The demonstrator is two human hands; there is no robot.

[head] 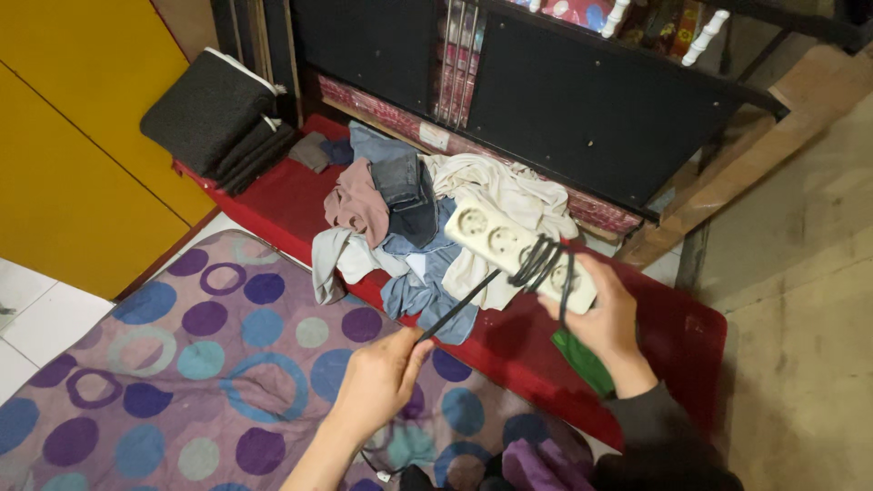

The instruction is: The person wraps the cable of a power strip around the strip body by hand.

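R hand [605,314] grips white power strip [518,255]; L hand [382,377] pinches its black cord [464,305] taut.

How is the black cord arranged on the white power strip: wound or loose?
Partly wound: loops of the black cord circle the power strip; the rest stretches to the left hand.

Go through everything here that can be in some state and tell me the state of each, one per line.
Power strip: held up in the right hand, sockets empty.
Black cord: looped several times around the strip, the free end pulled taut.
Left hand: closed on the cord.
Clothes pile: loose, unfolded, on the red mat.
Dark towels: folded, stacked.
Dotted cover: spread out, rumpled.
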